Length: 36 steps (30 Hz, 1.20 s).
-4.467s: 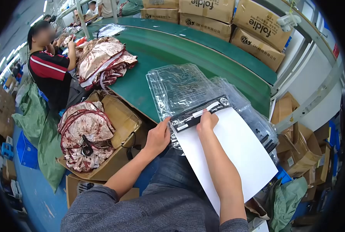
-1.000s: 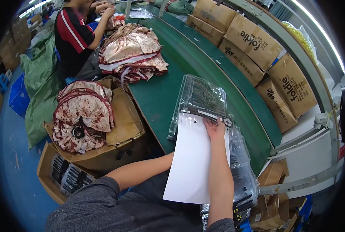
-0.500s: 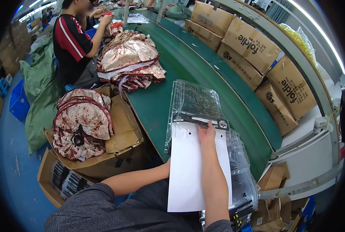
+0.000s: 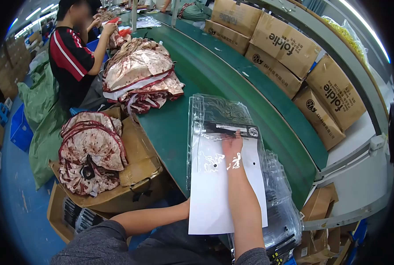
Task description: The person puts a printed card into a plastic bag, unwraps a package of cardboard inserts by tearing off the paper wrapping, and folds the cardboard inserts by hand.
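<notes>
My right hand (image 4: 233, 143) is inside the mouth of a clear plastic bag (image 4: 214, 110), pinching the upper part of a white sheet (image 4: 210, 198). The bag's film lies over the fingers and the sheet's top, with glare on it. Two small dark holes show through the sheet. A black label strip with a round logo crosses the bag just above my fingers. My left forearm reaches to the sheet's left edge; the left hand is hidden behind sheet and bag. More clear bags (image 4: 278, 194) lie to the right, under the sheet's edge.
Green table (image 4: 161, 137) runs away from me. On it lies a pile of stained-pattern fabric (image 4: 137, 73); a similar bundle (image 4: 91, 152) sits on an open carton (image 4: 139, 163) at left. A co-worker (image 4: 71, 57) stands beyond. Cartons (image 4: 285, 42) line the far side.
The sheet's upper part and my right hand have gone under the bag's film; half a second ago both lay outside it. Earlier, my left hand was visible at the bag's left edge.
</notes>
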Available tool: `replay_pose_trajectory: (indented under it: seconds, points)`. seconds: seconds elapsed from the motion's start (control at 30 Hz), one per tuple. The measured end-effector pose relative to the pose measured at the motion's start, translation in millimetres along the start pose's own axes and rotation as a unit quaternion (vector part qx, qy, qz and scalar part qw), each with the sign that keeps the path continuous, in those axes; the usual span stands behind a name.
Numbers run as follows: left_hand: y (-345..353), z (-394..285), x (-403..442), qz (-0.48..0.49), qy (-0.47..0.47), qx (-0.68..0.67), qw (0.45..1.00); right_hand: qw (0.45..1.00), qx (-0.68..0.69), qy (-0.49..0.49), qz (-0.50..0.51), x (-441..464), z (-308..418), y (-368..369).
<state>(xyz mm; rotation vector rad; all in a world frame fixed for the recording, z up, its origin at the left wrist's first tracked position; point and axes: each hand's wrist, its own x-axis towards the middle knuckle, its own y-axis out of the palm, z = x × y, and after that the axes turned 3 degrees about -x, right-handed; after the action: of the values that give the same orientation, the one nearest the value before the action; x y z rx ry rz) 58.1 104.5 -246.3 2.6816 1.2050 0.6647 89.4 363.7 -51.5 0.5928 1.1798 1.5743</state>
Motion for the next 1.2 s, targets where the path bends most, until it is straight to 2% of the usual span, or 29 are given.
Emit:
replay_pose_trajectory:
  seconds: [0.03, 0.07, 0.1, 0.13, 0.2, 0.23, 0.33, 0.37, 0.4, 0.43, 0.47, 0.53, 0.57, 0.63, 0.7, 0.9, 1.03, 1.07, 1.13, 1.2]
  points:
    - [1.1, 2.9, -2.2, -0.015, 0.01, 0.12, 0.993, 0.999, -0.013, 0.021, 0.045, 8.6, -0.2, -6.7]
    - [2.3, 5.2, -4.4, -0.03, 0.02, 0.24, 0.97, 0.999, -0.011, 0.021, 0.047, 19.3, -1.4, -9.8]
    - [3.6, 7.3, -6.5, -0.044, 0.031, 0.356, 0.933, 0.995, 0.003, 0.044, 0.092, 29.7, -2.2, -12.6]
    - [5.0, 8.7, -8.6, -0.057, 0.043, 0.467, 0.881, 0.988, 0.015, 0.066, 0.137, 43.4, -0.7, -17.9]
    - [11.5, -9.6, -7.5, -0.084, 0.068, 0.667, 0.737, 0.967, 0.037, 0.111, 0.228, 69.6, 3.4, -19.8]
    - [9.0, -29.2, 0.9, -0.083, 0.069, 0.668, 0.736, 0.952, 0.05, 0.133, 0.271, 78.7, 3.3, -20.0]
    - [58.7, -119.4, 5.9, -0.031, -0.011, 0.804, 0.593, 0.891, 0.09, 0.198, 0.399, 124.3, 1.1, -33.9]
    - [56.5, -171.6, 24.4, -0.016, -0.039, 0.841, 0.539, 0.865, 0.102, 0.221, 0.439, 137.0, -1.5, -33.9]
    - [56.3, -180.0, 28.1, -0.024, 0.012, 0.862, 0.507, 0.863, 0.105, 0.222, 0.442, 150.0, -4.4, -33.8]
    - [57.6, -189.9, 32.6, -0.031, 0.062, 0.877, 0.475, 0.89, 0.106, 0.188, 0.402, 158.6, -7.5, -31.0]
    - [62.6, -200.7, 36.8, -0.032, 0.058, 0.878, 0.474, 0.914, 0.106, 0.155, 0.36, 166.2, -10.9, -28.4]
    - [67.7, -228.1, 50.5, -0.13, -0.059, 0.698, 0.702, 0.952, 0.101, 0.088, 0.277, 188.1, -14.7, -21.7]
    - [65.8, -230.4, 52.2, -0.133, -0.06, 0.699, 0.7, 0.951, 0.101, 0.091, 0.279, 191.4, -16.8, -12.3]
    - [64.4, -231.6, 52.8, -0.15, -0.035, 0.674, 0.722, 0.988, 0.066, 0.042, 0.134, 183.6, -18.6, 11.6]
    - [67.3, -229.5, 52.3, -0.166, -0.009, 0.645, 0.745, 0.999, 0.026, -0.009, -0.018, 166.0, -21.5, 34.4]
    - [88.0, -216.7, 35.0, -0.182, -0.021, 0.678, 0.712, 0.997, -0.041, -0.003, -0.06, 140.1, -16.7, 57.8]
    - [104.3, -223.8, 23.3, -0.14, -0.093, 0.647, 0.744, 0.952, -0.3, 0.02, -0.051, 157.0, -4.5, 25.1]
    - [108.5, -228.1, 21.4, -0.138, -0.089, 0.65, 0.742, 0.953, -0.301, 0.024, -0.03, 151.1, -5.6, 23.5]
    - [119.2, -242.9, 14.9, -0.146, -0.015, 0.639, 0.755, 0.954, -0.298, 0.022, -0.008, 134.7, -12.7, 21.4]
    - [128.8, -254.7, 2.6, -0.155, 0.053, 0.622, 0.765, 0.964, -0.258, 0.04, -0.057, 115.8, -21.9, 21.8]
